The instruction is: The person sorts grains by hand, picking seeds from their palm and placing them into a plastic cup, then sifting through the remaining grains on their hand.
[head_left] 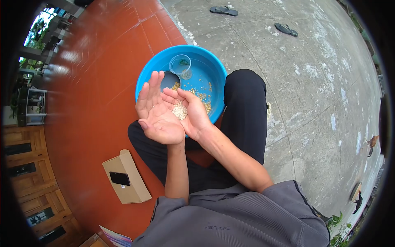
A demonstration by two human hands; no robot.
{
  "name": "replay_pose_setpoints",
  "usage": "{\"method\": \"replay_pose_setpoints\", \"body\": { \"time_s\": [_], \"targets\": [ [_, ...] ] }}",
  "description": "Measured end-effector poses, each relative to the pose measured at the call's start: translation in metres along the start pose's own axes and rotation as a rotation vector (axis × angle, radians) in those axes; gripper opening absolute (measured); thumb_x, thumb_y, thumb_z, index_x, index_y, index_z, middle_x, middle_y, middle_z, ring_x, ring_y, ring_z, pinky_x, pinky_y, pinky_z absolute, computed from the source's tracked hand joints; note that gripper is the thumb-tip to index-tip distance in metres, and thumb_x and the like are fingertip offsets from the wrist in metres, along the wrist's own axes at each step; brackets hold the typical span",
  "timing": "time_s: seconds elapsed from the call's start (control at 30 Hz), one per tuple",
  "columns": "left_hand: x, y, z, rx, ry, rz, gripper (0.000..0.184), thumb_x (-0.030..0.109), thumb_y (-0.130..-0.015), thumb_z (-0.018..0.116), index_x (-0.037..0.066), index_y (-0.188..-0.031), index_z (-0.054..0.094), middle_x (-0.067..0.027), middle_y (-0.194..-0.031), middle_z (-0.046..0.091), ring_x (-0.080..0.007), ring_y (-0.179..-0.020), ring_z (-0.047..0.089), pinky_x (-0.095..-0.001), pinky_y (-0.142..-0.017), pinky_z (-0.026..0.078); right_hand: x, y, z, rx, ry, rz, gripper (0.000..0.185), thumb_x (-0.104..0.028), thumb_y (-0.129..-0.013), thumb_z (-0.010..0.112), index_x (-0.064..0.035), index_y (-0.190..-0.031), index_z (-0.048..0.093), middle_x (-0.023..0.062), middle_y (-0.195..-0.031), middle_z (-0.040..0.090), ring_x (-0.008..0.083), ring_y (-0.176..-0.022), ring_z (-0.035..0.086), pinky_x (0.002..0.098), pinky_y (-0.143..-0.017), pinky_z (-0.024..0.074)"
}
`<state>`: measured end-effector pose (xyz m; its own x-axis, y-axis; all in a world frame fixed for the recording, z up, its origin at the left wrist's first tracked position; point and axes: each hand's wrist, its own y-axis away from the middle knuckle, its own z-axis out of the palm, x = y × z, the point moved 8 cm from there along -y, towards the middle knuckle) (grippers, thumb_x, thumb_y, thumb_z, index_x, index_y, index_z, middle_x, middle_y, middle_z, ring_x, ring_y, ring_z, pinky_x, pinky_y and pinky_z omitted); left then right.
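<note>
My right hand point(196, 115) is cupped palm up and holds a small heap of pale, rice-like grains point(180, 110). Beside it, my left hand point(158, 117) is open with the palm up and fingers stretched out; the sides of the two hands touch. Both are over the near part of a blue plastic basin point(144, 68). Inside the basin are a clear plastic cup point(180, 64), a dark-bottomed round bowl point(170, 79) partly hidden by my fingers, and scattered yellow grains point(203, 96).
My bent legs in dark trousers point(245, 107) flank the basin's near side. A black phone point(119, 178) lies on a cardboard box point(135, 187) on the red tiled floor point(98, 107). Two flip-flops, one left point(224, 10) and one right point(286, 29), lie on grey concrete point(263, 57).
</note>
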<state>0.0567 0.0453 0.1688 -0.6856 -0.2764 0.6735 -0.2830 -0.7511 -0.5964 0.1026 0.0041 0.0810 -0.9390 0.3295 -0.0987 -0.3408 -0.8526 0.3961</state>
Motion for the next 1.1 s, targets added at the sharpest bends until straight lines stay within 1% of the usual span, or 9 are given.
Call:
{"method": "replay_pose_setpoints", "body": {
  "time_s": [0.13, 0.2, 0.27, 0.47, 0.53, 0.6, 0.7, 0.93, 1.1],
  "targets": [
    [0.006, 0.003, -0.026, 0.168, 0.005, 0.047, 0.063, 0.049, -0.119, 0.028, 0.001, -0.127, 0.068, -0.0227, -0.096, 0.079, -0.0441, -0.115, 0.076, -0.0552, -0.113, 0.053, 0.009, -0.011, -0.01, -0.001, -0.178, 0.045, 0.045, -0.027, -0.118, 0.044, 0.0067, -0.142, 0.06, 0.0239, -0.145, 0.066, 0.0335, -0.138, 0.066, 0.0465, -0.12, 0.0561],
    [0.02, 0.001, -0.029, 0.257, 0.093, -0.011, 0.054, 0.046, -0.12, 0.032, 0.008, -0.101, 0.065, -0.0093, -0.062, 0.058, -0.0288, -0.079, 0.073, -0.0394, -0.084, 0.058, 0.007, -0.022, -0.009, -0.056, -0.357, 0.079, 0.042, -0.024, -0.119, 0.043, 0.0059, -0.144, 0.057, 0.0236, -0.146, 0.065, 0.0394, -0.139, 0.065, 0.0497, -0.12, 0.0571],
    [0.022, 0.009, -0.046, 0.412, -0.031, -0.084, 0.051, 0.045, -0.121, 0.035, 0.011, -0.09, 0.057, -0.0044, -0.065, 0.048, -0.0186, -0.067, 0.055, -0.0292, -0.069, 0.047, -0.016, -0.027, 0.005, -0.095, -0.357, 0.036, 0.042, -0.023, -0.119, 0.043, 0.0058, -0.147, 0.055, 0.0242, -0.15, 0.063, 0.0392, -0.141, 0.064, 0.0493, -0.122, 0.0558],
    [-0.053, 0.067, -0.095, 0.158, -0.555, -0.563, 0.042, 0.024, -0.123, 0.041, 0.001, -0.1, 0.068, 0.0013, -0.078, 0.045, -0.0105, -0.073, 0.042, -0.0294, -0.068, 0.036, -0.055, -0.039, 0.074, -0.288, -0.227, 0.072, 0.05, -0.021, -0.119, 0.042, 0.0056, -0.16, 0.048, 0.0264, -0.168, 0.051, 0.0415, -0.16, 0.047, 0.0535, -0.131, 0.046],
    [-0.048, 0.082, -0.097, 0.161, -0.543, -0.563, 0.037, 0.019, -0.122, 0.045, -0.002, -0.106, 0.071, 0.0018, -0.079, 0.045, -0.0087, -0.075, 0.042, -0.0289, -0.069, 0.036, -0.062, -0.047, 0.094, -0.441, -0.177, 0.032, 0.058, -0.022, -0.119, 0.037, 0.0039, -0.171, 0.036, 0.0239, -0.179, 0.037, 0.0391, -0.168, 0.033, 0.0526, -0.14, 0.0297],
    [-0.044, 0.088, -0.094, 0.154, -0.485, -0.562, 0.034, 0.017, -0.121, 0.046, -0.001, -0.109, 0.071, 0.0013, -0.079, 0.049, -0.0087, -0.076, 0.046, -0.0282, -0.071, 0.04, -0.067, -0.048, 0.109, -0.53, -0.228, 0.019, 0.059, -0.022, -0.119, 0.037, 0.002, -0.173, 0.033, 0.0204, -0.181, 0.035, 0.0358, -0.169, 0.03, 0.051, -0.141, 0.0262],
    [-0.027, 0.083, -0.08, 0.154, -0.485, -0.549, 0.028, 0.017, -0.119, 0.05, -0.001, -0.112, 0.07, -0.002, -0.085, 0.059, -0.0101, -0.082, 0.055, -0.0283, -0.077, 0.046, -0.056, -0.041, 0.117, -0.546, -0.269, 0.104, 0.06, -0.027, -0.121, 0.035, -0.0003, -0.175, 0.03, 0.0176, -0.184, 0.03, 0.0335, -0.171, 0.025, 0.0498, -0.141, 0.025],
    [-0.019, 0.054, -0.056, 0.118, -0.449, -0.48, 0.025, 0.014, -0.118, 0.049, 0.0, -0.113, 0.069, -0.0024, -0.085, 0.06, -0.0097, -0.081, 0.057, -0.0284, -0.077, 0.048, -0.057, -0.041, 0.102, -0.576, -0.235, 0.124, 0.059, -0.025, -0.122, 0.031, -0.0016, -0.176, 0.027, 0.0157, -0.186, 0.024, 0.0321, -0.173, 0.021, 0.0482, -0.142, 0.0231],
    [0.004, -0.003, -0.065, 0.095, -0.598, -0.164, 0.026, 0.016, -0.119, 0.049, 0.0, -0.117, 0.07, -0.0018, -0.085, 0.058, -0.008, -0.079, 0.053, -0.0265, -0.072, 0.043, -0.069, -0.038, 0.099, -0.55, -0.194, 0.037, 0.059, -0.024, -0.122, 0.026, -0.0019, -0.176, 0.029, 0.0147, -0.185, 0.027, 0.0301, -0.172, 0.023, 0.0464, -0.142, 0.0243]
  ]
}}
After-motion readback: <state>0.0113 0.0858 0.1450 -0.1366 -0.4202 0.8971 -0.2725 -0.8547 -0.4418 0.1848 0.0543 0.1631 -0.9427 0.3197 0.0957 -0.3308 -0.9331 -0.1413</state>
